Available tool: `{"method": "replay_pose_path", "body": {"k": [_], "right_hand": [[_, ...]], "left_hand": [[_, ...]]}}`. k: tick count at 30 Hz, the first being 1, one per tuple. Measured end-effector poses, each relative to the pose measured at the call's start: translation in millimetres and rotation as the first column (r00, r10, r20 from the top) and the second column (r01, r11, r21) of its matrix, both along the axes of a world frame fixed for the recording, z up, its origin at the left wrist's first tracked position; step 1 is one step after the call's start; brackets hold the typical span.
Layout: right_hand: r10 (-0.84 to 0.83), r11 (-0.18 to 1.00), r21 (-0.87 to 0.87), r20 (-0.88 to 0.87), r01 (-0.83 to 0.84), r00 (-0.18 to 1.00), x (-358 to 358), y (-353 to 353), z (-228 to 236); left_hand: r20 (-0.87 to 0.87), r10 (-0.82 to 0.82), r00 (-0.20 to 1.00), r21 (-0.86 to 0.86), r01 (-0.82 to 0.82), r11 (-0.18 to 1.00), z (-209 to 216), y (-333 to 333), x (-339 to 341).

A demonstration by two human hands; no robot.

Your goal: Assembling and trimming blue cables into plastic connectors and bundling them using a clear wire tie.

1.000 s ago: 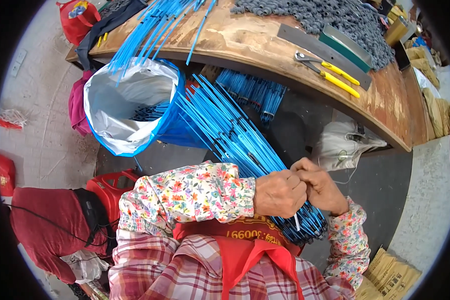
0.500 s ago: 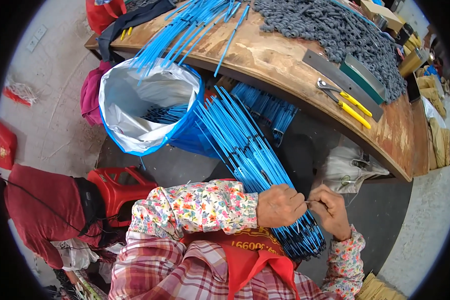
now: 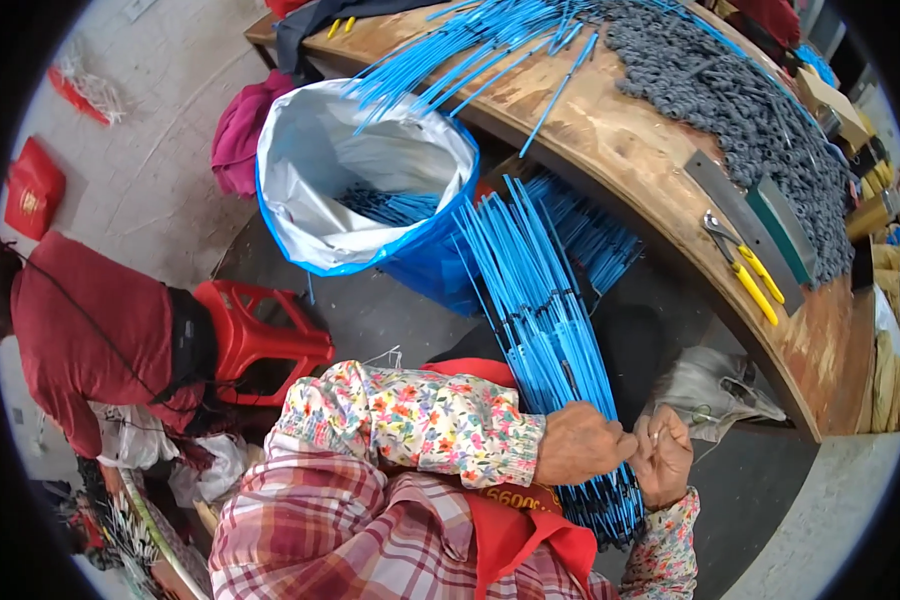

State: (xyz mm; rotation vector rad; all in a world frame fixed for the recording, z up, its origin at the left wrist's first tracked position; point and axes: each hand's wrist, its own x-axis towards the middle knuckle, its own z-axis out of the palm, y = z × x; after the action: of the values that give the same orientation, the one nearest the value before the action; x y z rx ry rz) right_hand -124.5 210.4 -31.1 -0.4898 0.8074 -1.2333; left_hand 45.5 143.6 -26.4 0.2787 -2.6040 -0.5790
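Note:
A thick bundle of thin blue rods (image 3: pixel 555 335) with black ends lies across my lap, fanning out toward the far side. My left hand (image 3: pixel 582 443) rests over the near part of the bundle, its fingers closed in a pinch. Just to the right of the rods, my right hand (image 3: pixel 662 455) is raised with thumb and fingers pressed together. The fingertips of both hands nearly meet at the bundle's right edge. Whatever they pinch is too small and hidden to make out.
A blue bag (image 3: pixel 430 262) with white lining holds more rods. The wooden table (image 3: pixel 610 130) carries loose blue rods (image 3: pixel 470 50), grey parts (image 3: pixel 740 120) and yellow-handled pliers (image 3: pixel 755 280). A red stool (image 3: pixel 260 335) and a person in dark red (image 3: pixel 100 330) are at left.
The view has shifted, so the table and bag appear farther right. My hands stay close together by the bundle; the right fingers have turned more upright.

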Motion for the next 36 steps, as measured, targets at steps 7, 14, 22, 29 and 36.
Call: {"method": "replay_pose_path", "body": {"k": [7,14,22,29,36], "right_hand": [[0.006,1.0,-0.009,-0.015,-0.006,1.0,-15,-6,-3],[-0.047,0.998,0.029,-0.106,0.05,0.993,-15,-15,-14],[-0.065,0.995,0.058,-0.174,0.076,0.983,-15,-17,-22],[-0.158,0.987,-0.013,-0.221,0.159,0.962,4,-8,-8],[-0.213,0.977,-0.055,-0.355,0.207,0.91,4,-3,-11]], "left_hand": [[-0.006,-0.036,0.999,0.062,0.036,0.997,-3,-3,0],[-0.025,-0.11,0.994,0.041,0.111,0.993,-7,-8,4],[-0.103,-0.134,0.986,0.042,0.139,0.989,-15,-6,3],[-0.248,0.188,0.95,0.428,-0.067,0.901,-16,0,-5],[-0.088,0.011,0.996,0.829,0.068,0.555,-11,-15,-10]]}}
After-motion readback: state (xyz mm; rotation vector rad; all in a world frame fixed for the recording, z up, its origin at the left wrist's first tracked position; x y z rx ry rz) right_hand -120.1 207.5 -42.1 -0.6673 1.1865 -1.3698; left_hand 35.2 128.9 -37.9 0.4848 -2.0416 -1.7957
